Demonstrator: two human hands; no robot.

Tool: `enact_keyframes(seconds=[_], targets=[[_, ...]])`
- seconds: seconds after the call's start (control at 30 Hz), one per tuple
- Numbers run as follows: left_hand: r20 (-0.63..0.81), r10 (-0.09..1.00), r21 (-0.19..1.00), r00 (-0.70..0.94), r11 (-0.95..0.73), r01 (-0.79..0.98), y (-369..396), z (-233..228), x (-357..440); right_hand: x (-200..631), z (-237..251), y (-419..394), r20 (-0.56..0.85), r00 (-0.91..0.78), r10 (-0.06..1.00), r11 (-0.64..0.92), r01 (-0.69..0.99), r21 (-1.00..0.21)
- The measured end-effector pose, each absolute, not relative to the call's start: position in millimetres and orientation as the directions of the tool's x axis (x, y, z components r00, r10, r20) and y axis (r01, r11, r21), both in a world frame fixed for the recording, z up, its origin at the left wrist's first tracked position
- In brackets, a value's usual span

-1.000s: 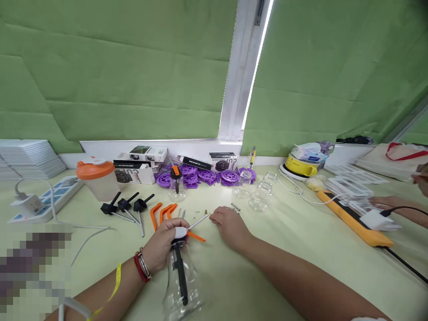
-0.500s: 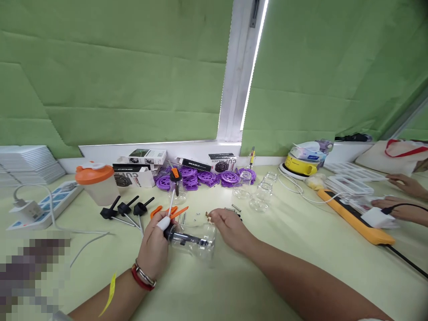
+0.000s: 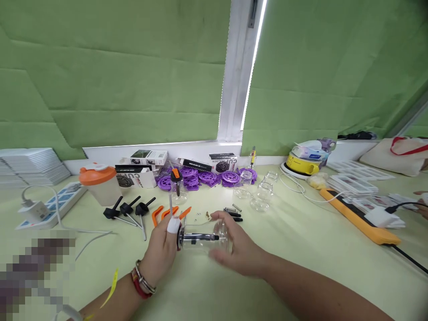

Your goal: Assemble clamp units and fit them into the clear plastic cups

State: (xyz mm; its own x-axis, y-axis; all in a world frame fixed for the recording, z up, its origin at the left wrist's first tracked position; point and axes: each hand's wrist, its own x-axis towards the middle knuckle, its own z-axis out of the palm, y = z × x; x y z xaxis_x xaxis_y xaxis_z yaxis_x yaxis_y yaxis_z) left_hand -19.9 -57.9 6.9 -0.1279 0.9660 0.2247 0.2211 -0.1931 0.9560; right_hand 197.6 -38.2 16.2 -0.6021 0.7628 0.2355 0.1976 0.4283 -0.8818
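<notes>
A clear glass jar (image 3: 200, 244) with a black collar and a dark metal shaft inside lies sideways between my hands. My left hand (image 3: 162, 245), its thumb tip wrapped in white, is closed around the collar end. A thin light rod (image 3: 170, 204) rises beside that thumb. My right hand (image 3: 242, 247) is wrapped around the jar's base, fingers above and thumb below, the thumb slightly blurred. Just behind the jar lie small brass-coloured parts (image 3: 207, 215), springs (image 3: 236, 207), black rods (image 3: 234, 215) and orange angled pieces (image 3: 170, 211).
Black-headed pieces with metal rods (image 3: 142, 208) and an orange-lidded shaker (image 3: 100, 183) stand left. Purple discs (image 3: 207, 178) and boxes (image 3: 147, 156) line the back. Glass jars (image 3: 261, 200) stand right of centre, an orange power strip (image 3: 361, 223) farther right. Another person's hand (image 3: 423, 203) shows at the right edge.
My right hand has left the small brass parts and moved onto the jar's base. The jar has turned more level and shifted slightly right. The other person's hands have drawn back rightward.
</notes>
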Motion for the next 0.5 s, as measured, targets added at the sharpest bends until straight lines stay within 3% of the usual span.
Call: enact_keyframes(seconds=[0.07, 0.1, 0.13, 0.2, 0.27, 0.33, 0.37, 0.5], targets=[[0.093, 0.983, 0.982, -0.156, -0.065, 0.178, -57.0, 10.1, -20.2, 200.7, 16.1, -35.5, 0.453, -0.685, 0.571, 0.750, 0.212, -0.626], [0.061, 0.982, 0.985, -0.176, -0.030, 0.170, -57.3, 11.7, -20.2, 201.3, 16.0, -33.9, 0.515, -0.697, 0.499, 0.826, 0.204, -0.525], [0.055, 0.979, 0.985, -0.198, -0.021, 0.169, -57.7, 12.9, -20.1, 201.0, 15.9, -32.4, 0.545, -0.677, 0.494, 0.841, 0.214, -0.497], [0.090, 0.968, 0.983, -0.235, -0.049, 0.177, -58.7, 13.7, -19.9, 199.0, 16.1, -30.2, 0.474, -0.587, 0.656, 0.705, 0.253, -0.662], [0.167, 0.955, 0.974, -0.246, -0.121, 0.192, -58.7, 12.0, -20.1, 196.9, 17.0, -29.9, 0.199, -0.566, 0.800, 0.393, 0.244, -0.887], [0.236, 0.944, 0.960, -0.231, -0.189, 0.208, -57.2, 9.3, -20.8, 197.4, 19.4, -31.6, -0.003, -0.618, 0.786, 0.180, 0.233, -0.956], [0.243, 0.943, 0.958, -0.225, -0.198, 0.206, -56.2, 8.1, -21.4, 199.0, 21.2, -32.8, 0.000, -0.642, 0.767, 0.194, 0.233, -0.953], [0.132, 0.956, 0.987, -0.264, -0.101, 0.128, -53.1, 7.1, -23.3, 207.1, 28.6, -35.3, 0.369, -0.658, 0.656, 0.638, 0.222, -0.737]])
